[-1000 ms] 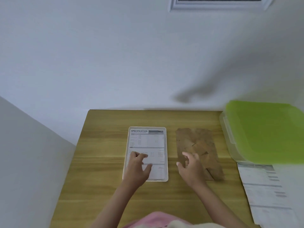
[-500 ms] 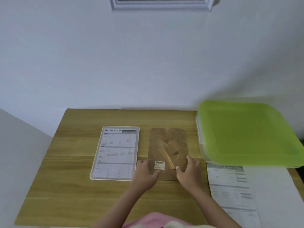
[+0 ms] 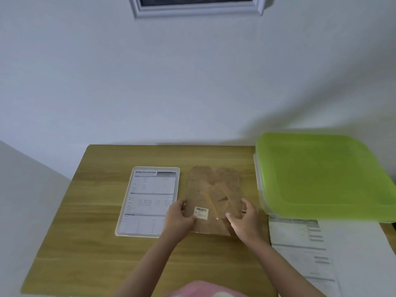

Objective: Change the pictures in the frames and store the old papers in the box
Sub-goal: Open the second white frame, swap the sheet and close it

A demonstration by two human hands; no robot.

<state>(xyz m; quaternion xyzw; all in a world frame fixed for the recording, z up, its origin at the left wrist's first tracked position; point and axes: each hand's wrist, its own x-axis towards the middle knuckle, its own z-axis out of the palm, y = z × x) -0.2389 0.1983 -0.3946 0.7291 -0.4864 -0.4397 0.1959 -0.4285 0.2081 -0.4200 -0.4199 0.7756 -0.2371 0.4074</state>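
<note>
- The left hand is gripping the near left edge of the brown backing board, with its thumb lying over the board's top face beside a small barcode sticker and its fingers curling at the board's edge.
- The right hand is holding the same board at its near right part, thumb pressing on the top face and fingers wrapping round the right edge.
- The board is lying flat, or close to flat, on the wooden table between the two hands; whether its near edge is lifting off the wood cannot be told.
- A folding stand flap is showing on the board's upper face, with a thin pale strip running slantwise across it toward the sticker.
- Just beside the board, on the left, the white frame is lying face up, holding a printed sheet headed "SPECIFICATION"; the left hand is overlapping its near right corner in the picture, and contact there cannot be judged.
- To the right, a clear plastic box is sitting with a green lid closing it, near the board but apart from it.
- In front of the box, printed papers are lying flat at the table's right side, their far edge tucking under the box's near edge.
- Both forearms are reaching in from the near edge, above a pink garment.
- On the pale wall behind the table, the lower part of a white framed picture is hanging.
</note>
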